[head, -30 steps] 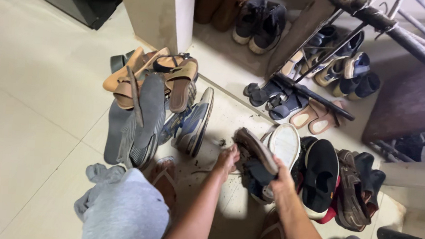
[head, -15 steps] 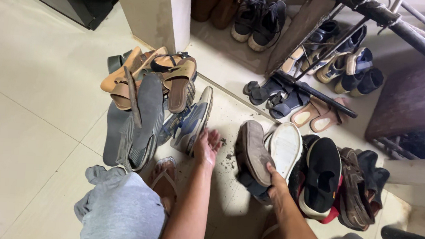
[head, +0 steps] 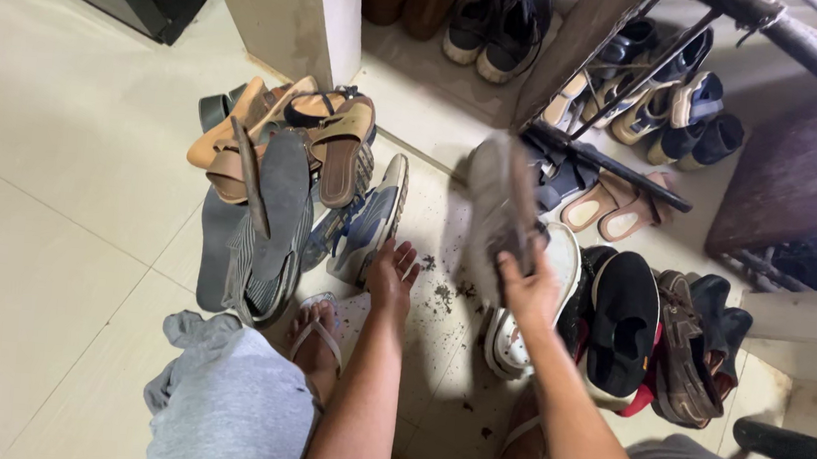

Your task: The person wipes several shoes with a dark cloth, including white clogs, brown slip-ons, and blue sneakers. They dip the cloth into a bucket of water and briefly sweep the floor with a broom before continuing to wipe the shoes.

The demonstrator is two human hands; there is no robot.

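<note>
Right hand (head: pixel 529 288) grip holds dusty flat-soled shoe (head: pixel 498 212); left hand (head: pixel 391 274) grip wide, above gritty tile.

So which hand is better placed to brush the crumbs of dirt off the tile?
Probably the left. The left hand is open and empty, hovering just beside the dirt on the floor. The right hand is busy, its grip closed on a raised dirty shoe.
</note>
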